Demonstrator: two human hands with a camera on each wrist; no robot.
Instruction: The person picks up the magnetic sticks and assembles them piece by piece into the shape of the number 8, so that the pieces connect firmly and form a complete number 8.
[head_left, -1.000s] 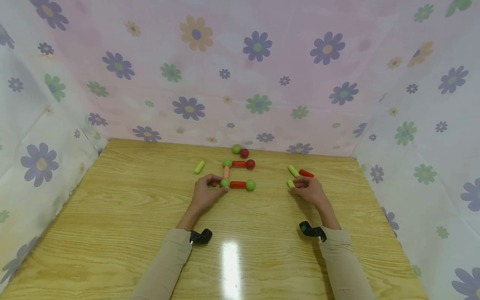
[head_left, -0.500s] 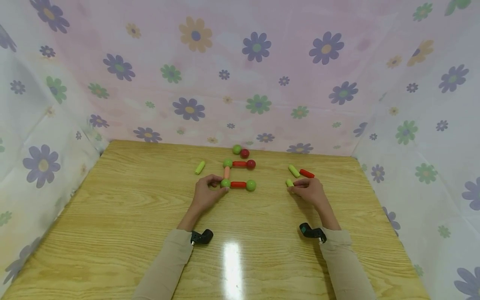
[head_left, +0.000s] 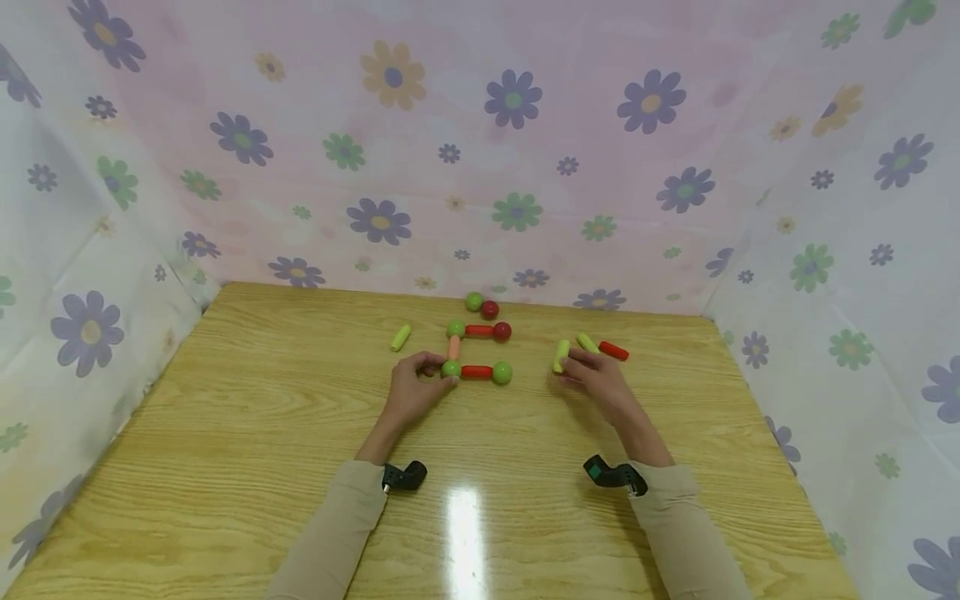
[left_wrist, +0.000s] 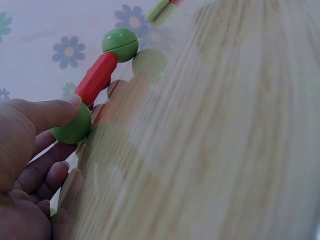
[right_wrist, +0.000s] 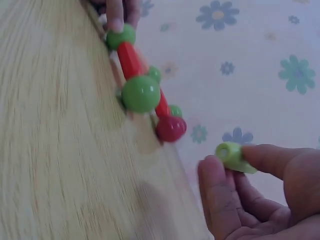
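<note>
My left hand [head_left: 412, 392] grips the near-left green ball [left_wrist: 75, 125] of a C-shaped frame of balls and rods lying on the table. From that ball a red rod [head_left: 477, 372] runs right to another green ball [head_left: 502, 372], and an orange rod [head_left: 453, 348] runs back to a third green ball [head_left: 456, 330]. There a second red rod [head_left: 479, 331] leads to a dark red ball [head_left: 502, 332]. My right hand [head_left: 600, 383] pinches a yellow-green rod [head_left: 561, 356] between thumb and fingers, to the right of the frame. A hole shows in the rod's end [right_wrist: 223, 151].
Behind the frame lie a loose green ball [head_left: 474, 302] and a dark red ball [head_left: 490, 310]. One yellow-green rod [head_left: 401, 337] rests at the left. Beyond my right hand are another yellow-green rod [head_left: 587, 343] and a red rod [head_left: 613, 351]. Flowered cloth [head_left: 517, 167] encloses the wooden table [head_left: 262, 400].
My right hand has moved left with the yellow-green rod, which now stands more upright in the head view and apart from the other rods. The left hand and the frame have stayed put.
</note>
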